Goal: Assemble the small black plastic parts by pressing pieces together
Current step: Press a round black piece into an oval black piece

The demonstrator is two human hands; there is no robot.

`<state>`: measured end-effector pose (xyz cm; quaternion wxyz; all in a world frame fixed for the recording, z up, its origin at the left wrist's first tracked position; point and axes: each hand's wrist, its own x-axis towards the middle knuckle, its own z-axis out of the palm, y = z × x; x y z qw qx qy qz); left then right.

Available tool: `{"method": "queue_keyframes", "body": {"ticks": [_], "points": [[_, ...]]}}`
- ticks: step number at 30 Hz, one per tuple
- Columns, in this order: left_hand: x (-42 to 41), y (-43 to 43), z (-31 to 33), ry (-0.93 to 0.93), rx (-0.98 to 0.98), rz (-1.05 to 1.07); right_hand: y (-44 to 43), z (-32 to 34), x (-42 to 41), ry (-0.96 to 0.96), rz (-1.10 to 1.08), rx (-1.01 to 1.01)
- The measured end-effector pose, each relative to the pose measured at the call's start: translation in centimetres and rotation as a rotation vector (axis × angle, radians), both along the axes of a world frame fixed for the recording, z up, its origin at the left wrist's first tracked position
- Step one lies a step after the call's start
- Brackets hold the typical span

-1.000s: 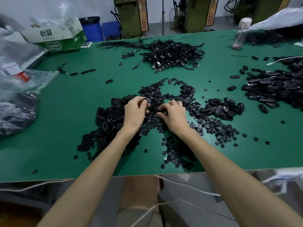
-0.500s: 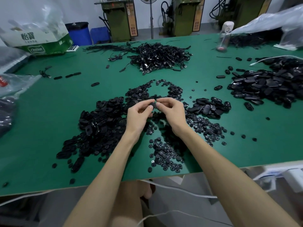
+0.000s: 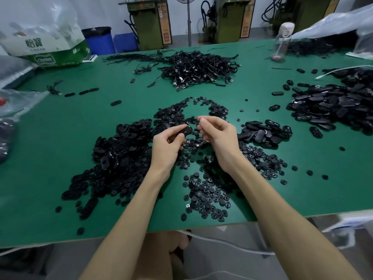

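My left hand [image 3: 168, 145] holds a black oval plastic piece [image 3: 187, 130] between thumb and fingers, raised above the green table [image 3: 60, 138]. My right hand [image 3: 217, 136] hovers just to its right, fingers curled and thumb and forefinger pinched; whether a small part sits in them I cannot tell. Under both hands lies a spread of small round black parts [image 3: 203, 195]. A heap of black oval shells [image 3: 119, 158] sits to the left, and a small group of oval pieces [image 3: 264, 133] to the right.
A tangle of black cables [image 3: 199, 67] lies at the table's middle back. A big pile of oval pieces [image 3: 339, 104] fills the right side. A cardboard box [image 3: 48, 51], plastic bags [image 3: 18, 100] and a water bottle [image 3: 282, 41] stand at the edges.
Both hands rose from the pile of round parts and met in the air. Now the right hand has drawn slightly away, leaving the oval piece in the left hand.
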<state>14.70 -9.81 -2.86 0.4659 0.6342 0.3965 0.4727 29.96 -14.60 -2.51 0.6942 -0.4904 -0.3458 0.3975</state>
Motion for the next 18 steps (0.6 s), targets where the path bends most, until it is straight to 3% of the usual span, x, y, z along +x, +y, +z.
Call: {"method": "queue_keyframes", "body": {"ticks": [4,18], "points": [[0.0,-0.1,0.0,-0.030,-0.016,-0.005,-0.4,0.6,0.4,0.134,0.112,0.029],[0.2,-0.5,0.2,-0.051,-0.002,-0.052,-1.0,1.5,-0.7,0.232,0.294,0.048]]}}
